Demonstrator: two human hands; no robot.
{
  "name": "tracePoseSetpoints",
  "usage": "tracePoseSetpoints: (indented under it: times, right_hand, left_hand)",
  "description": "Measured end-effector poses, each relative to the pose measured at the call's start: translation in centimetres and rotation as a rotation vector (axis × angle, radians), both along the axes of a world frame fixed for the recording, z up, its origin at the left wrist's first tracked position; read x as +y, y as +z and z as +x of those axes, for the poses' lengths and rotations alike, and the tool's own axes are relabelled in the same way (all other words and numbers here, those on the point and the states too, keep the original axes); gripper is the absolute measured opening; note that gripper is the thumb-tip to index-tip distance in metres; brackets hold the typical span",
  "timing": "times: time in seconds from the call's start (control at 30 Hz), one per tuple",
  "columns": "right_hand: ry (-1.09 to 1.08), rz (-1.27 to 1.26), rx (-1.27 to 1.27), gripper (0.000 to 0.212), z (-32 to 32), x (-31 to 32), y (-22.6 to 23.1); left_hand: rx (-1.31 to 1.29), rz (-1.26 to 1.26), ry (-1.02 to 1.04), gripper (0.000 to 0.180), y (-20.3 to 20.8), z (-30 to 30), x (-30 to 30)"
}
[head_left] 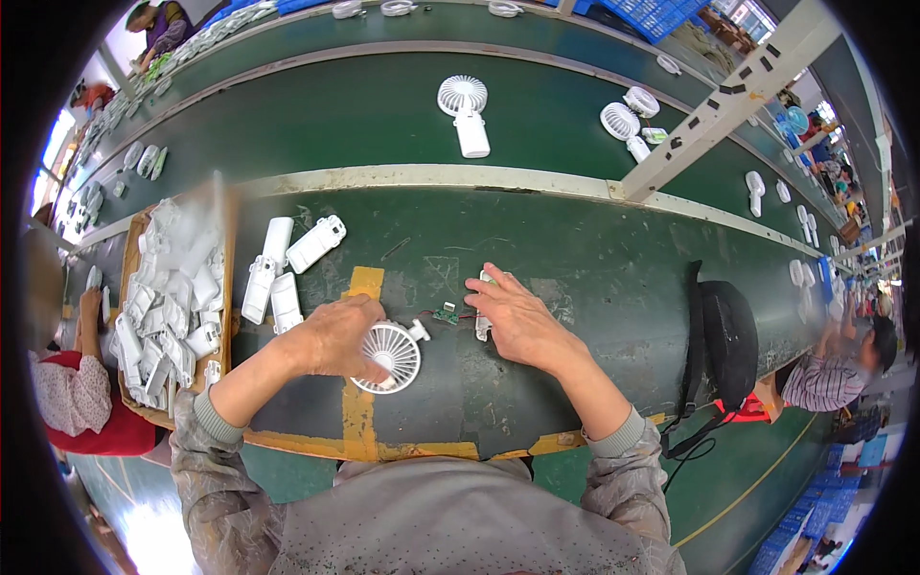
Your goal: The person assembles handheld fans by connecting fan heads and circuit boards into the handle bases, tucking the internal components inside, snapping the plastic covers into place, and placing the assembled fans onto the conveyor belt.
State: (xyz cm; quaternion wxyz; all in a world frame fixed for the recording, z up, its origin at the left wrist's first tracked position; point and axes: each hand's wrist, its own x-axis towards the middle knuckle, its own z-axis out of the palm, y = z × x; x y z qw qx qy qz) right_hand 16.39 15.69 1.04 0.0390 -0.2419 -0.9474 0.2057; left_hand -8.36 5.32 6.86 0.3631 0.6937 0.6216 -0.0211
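Observation:
My left hand (337, 337) is closed over the rim of a round white fan head (394, 357), which lies on the bench with its slatted grille up. A short white neck (419, 330) sticks out from the fan head. Between my hands rests a small green circuit board (447, 313), with thin wires running toward both sides. My right hand (522, 321) grips a narrow white handle piece (483, 326) with its fingers, and the hand partly covers it. Several white handle shells (316, 243) lie beyond my left hand.
A cardboard box (226, 321) full of white plastic shells stands at the left. A black bag (725, 335) with straps is at the right. Beyond a pale rail (412, 176), a conveyor belt (355, 115) carries a white handheld fan (465, 115). Other people sit on both sides.

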Motion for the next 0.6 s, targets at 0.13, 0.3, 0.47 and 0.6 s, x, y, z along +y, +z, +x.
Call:
tracePoseSetpoints:
  times: [0.13, 0.3, 0.47, 0.6]
  right_hand:
    - [0.002, 0.002, 0.024, 0.039, 1.4, -0.8, 1.0]
    - [-0.061, -0.133, -0.105, 0.017, 0.9, -1.6, 0.5]
    - [-0.225, -0.191, 0.009, 0.023, 0.8, -2.6, 0.0]
    - [-0.391, -1.135, 0.426, 0.029, 1.1, -3.9, -0.7]
  left_hand:
    - [-0.002, 0.136, 0.104, 0.059, 0.7, 0.1, -0.2]
    - [-0.159, 0.298, 0.297, 0.054, 0.9, 0.9, -0.3]
    - [-0.423, 0.516, 0.583, 0.051, 0.5, 0.0, -0.5]
    - [-0.814, 0.628, 0.748, 0.065, 0.0, -0.2, -0.2]
